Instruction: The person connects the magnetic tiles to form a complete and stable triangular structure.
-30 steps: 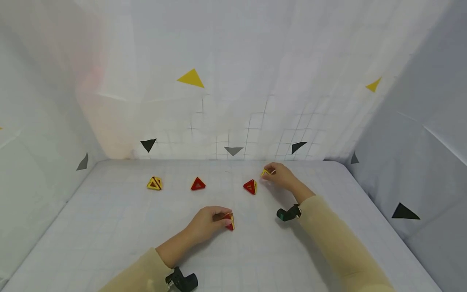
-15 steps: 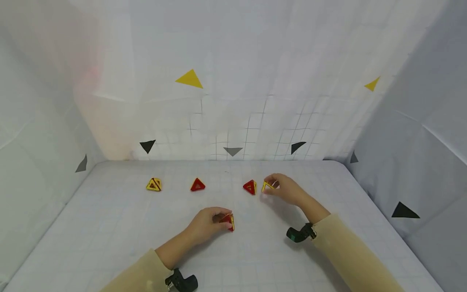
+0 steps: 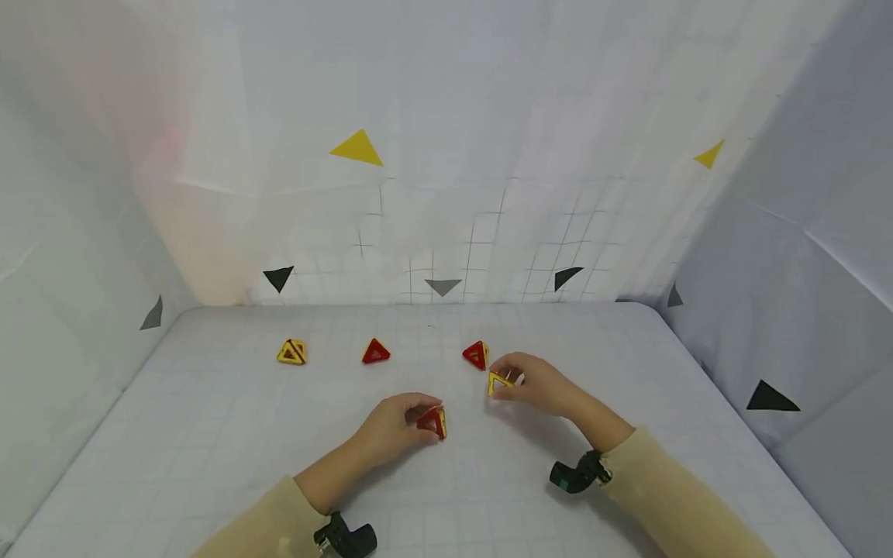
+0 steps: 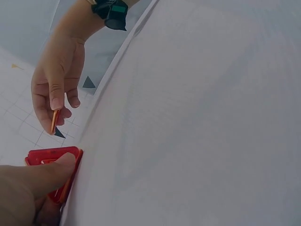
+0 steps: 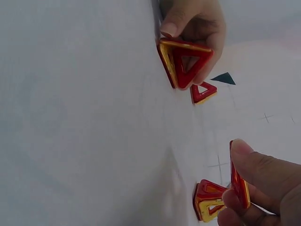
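Near the middle of the white table, my left hand (image 3: 391, 426) grips a small pyramid of red and yellow triangular tiles (image 3: 434, 421); its red face and open centre show in the right wrist view (image 5: 194, 70). The thumb lies against one face in the left wrist view. My right hand (image 3: 540, 384) pinches a single triangular tile (image 3: 492, 382) between thumb and fingers, yellow in the head view and seen nearly edge-on in the right wrist view. A gap separates this tile from the left hand's pyramid. Close behind it sits another red and yellow pyramid (image 3: 477, 354).
Farther left along the back of the table stand a red pyramid (image 3: 376, 351) and a mostly yellow one (image 3: 291, 352). White sheets with printed triangles rise behind the table (image 3: 209, 403) and at both sides. Each wrist carries a small black camera (image 3: 579, 474).
My right hand has come toward me and slightly left with its tile, from the back of the table to nearer the left hand. The left hand's pyramid has turned slightly, showing more red.
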A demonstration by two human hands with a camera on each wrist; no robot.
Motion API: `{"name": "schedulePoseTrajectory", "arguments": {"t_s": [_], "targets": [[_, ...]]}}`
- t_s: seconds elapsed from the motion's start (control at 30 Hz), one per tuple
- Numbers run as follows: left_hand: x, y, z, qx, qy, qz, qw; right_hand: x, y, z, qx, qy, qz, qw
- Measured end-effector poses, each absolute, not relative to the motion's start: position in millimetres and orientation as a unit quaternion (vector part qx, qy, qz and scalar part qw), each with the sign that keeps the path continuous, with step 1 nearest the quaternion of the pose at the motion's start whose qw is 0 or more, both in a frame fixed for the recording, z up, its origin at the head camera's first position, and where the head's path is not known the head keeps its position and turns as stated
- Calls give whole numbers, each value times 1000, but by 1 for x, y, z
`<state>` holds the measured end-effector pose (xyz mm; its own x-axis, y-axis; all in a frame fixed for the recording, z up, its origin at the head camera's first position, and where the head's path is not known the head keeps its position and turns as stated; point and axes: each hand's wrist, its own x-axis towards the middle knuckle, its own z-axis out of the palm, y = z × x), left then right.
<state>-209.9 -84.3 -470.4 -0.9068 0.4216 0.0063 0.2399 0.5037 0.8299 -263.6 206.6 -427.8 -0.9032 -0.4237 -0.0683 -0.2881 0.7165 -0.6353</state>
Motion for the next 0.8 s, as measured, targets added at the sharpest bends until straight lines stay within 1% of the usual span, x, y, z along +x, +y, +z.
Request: {"name": "schedulePoseTrajectory", "arguments": {"t_s": [0.33,0.53,0.8], "targets": [[-212,-87,-473,204,859,459,94,-251,190,-436,-250,898,-337,131],[-211,-86,-473,206,862,455,88,-245,177,-442,-259,890,-343,150],[-211,-86,-472,205,864,453,83,-240,163,-443,-273,898,-317,137]]}}
